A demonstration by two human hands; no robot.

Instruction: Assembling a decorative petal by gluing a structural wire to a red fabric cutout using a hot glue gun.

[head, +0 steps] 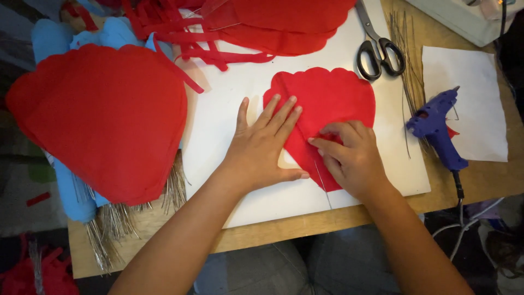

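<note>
A red scalloped heart-shaped petal piece (333,98) lies on a white board (218,125). My left hand (262,145) lies flat with fingers spread on the piece's left edge. My right hand (349,155) presses its fingertips down on the lower middle of the piece, over a fold. A thin metal wire (323,186) runs from under the right hand toward the board's front edge.
A stack of large red petal pieces (103,120) sits at left over blue ones and wire bundles. More red pieces and strips (273,24) lie at the back. Black scissors (376,49), thin wires, a blue glue gun (436,128) and white paper (475,104) are at right.
</note>
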